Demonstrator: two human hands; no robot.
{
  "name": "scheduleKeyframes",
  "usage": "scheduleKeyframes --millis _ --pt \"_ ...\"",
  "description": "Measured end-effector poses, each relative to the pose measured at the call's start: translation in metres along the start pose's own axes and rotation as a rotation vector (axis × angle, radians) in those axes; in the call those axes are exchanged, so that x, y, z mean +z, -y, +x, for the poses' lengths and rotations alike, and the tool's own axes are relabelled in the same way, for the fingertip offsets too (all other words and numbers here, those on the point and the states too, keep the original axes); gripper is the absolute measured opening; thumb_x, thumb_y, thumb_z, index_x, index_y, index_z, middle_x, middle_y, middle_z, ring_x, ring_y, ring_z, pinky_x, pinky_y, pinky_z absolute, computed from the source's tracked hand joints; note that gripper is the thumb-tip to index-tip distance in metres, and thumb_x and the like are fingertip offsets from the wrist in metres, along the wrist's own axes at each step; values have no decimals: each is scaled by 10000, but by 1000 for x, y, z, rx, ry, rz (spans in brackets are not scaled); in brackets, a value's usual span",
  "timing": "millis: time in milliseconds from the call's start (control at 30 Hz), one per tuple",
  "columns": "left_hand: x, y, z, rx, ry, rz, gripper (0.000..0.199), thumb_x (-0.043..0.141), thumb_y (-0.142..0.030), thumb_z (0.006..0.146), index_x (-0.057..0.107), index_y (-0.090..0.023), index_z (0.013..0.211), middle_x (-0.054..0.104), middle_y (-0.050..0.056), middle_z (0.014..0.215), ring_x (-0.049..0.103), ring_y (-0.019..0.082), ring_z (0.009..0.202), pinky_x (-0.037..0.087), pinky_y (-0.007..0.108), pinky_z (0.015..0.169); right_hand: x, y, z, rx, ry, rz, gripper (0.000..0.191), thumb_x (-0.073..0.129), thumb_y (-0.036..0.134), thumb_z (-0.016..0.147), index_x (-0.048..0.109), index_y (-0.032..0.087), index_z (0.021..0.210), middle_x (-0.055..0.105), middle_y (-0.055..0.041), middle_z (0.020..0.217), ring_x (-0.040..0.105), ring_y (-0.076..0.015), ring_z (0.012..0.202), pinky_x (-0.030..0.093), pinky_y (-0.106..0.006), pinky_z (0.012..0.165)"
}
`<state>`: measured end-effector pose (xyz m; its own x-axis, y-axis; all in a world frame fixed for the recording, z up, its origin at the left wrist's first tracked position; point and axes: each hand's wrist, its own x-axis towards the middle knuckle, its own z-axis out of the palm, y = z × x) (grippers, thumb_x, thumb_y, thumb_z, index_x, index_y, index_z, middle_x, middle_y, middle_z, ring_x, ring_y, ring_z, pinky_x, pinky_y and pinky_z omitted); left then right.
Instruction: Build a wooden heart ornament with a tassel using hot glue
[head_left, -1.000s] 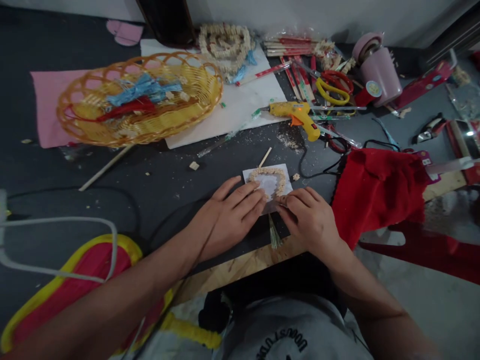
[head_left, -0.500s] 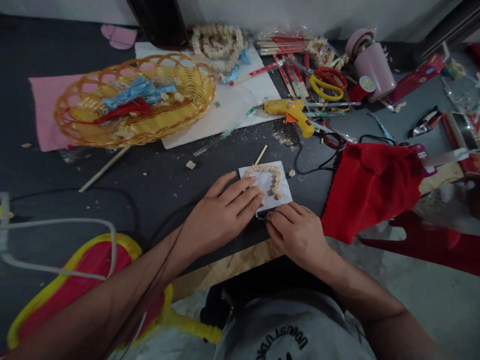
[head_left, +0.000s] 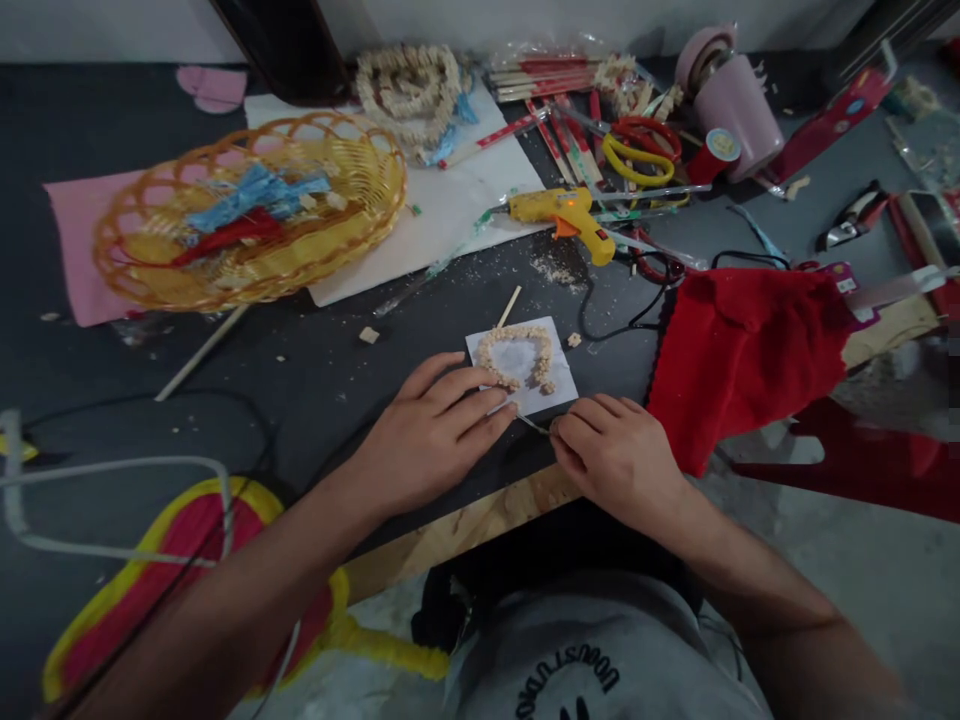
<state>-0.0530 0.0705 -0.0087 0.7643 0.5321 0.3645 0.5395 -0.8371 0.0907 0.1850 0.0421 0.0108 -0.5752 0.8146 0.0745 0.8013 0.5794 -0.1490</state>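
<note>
On the dark table lies a small white paper (head_left: 559, 375) bearing a curved row of small beige pieces (head_left: 536, 338), bent like a horseshoe. My left hand (head_left: 442, 430) is flat with fingers stretched, its fingertips over the paper's lower left edge beside the beige row. Just right of and below the paper, my right hand (head_left: 619, 445) has its fingers pinched on a thin tool (head_left: 532, 425), whose tip points left toward my left fingertips. A thin stick (head_left: 509, 306) lies at the paper's upper edge.
A yellow basket (head_left: 337, 245) with blue and red bits stands at the left. Behind the paper lie a yellow glue gun (head_left: 566, 213) and yellow-handled scissors (head_left: 637, 165). Red cloth (head_left: 742, 360) lies at the right, with a pink bottle (head_left: 739, 115) beyond. The wooden table edge (head_left: 465, 530) is close.
My right hand has shifted a little right, away from my left fingertips, showing more of the thin tool. More of the beige row's left side now shows. The camera view has shifted slightly.
</note>
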Motion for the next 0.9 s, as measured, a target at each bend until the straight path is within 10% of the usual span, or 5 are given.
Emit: scheduleKeyframes --millis 233,433,900 --pt "4 -3 2 -33 20 -41 257 507 -109 939 674 -195 1115 740 22 1048 591 227 1083 449 468 1031 -7 -10 3 -15 80 138 236 611 383 940 646 195 801 665 -21 779 615 -180 752 396 -303 685" --pt "7 -5 2 -61 35 -70 228 518 -131 935 672 -169 1099 734 31 1036 575 242 1074 454 465 1018 11 -8 16 42 -131 210 166 559 277 969 675 172 913 708 -57 877 656 -180 805 478 -276 719" --pt "5 -4 3 -174 -42 20 287 492 -89 913 670 -185 1117 724 46 1137 586 264 1109 451 465 1004 28 -2 23 104 -152 215 69 603 207 878 656 213 835 703 -21 795 651 -161 703 447 -254 613"
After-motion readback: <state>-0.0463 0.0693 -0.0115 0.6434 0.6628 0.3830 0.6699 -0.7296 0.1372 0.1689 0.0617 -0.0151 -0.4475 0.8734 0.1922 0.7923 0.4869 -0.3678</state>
